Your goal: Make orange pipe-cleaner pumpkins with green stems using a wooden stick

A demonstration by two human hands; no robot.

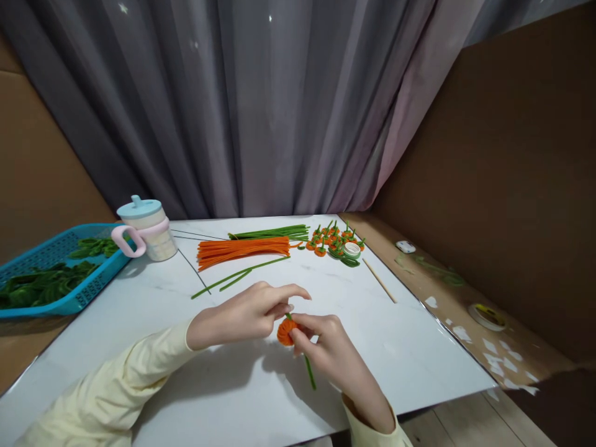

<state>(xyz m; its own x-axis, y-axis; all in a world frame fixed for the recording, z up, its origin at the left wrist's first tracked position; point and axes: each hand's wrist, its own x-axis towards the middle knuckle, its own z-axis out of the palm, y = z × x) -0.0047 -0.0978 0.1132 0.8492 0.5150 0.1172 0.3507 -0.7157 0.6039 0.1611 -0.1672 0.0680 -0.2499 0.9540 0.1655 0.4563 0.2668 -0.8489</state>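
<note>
A small round pumpkin of orange pipe cleaner (285,333) is pinched between the thumb and fingers of my right hand (328,341). A green pipe cleaner (310,374) runs through it, its long end hanging below my right fingers and a short piece showing on top. At that upper piece, my left hand (254,313) has its thumb and curled fingers closed, while its index finger stretches out above. The exact contact of the left fingertips is partly hidden. Beyond my hands lie two loose green pipe cleaners (246,273) and a bundle of orange pipe cleaners (244,250).
Several finished little pumpkins (333,236) stand at the back right beside a white ring (351,249) and coiled green pieces (347,259). A thin wooden stick (379,280) lies nearby. Green stems (270,233) are at the back. Left: a lidded cup (156,233) and blue basket (88,297).
</note>
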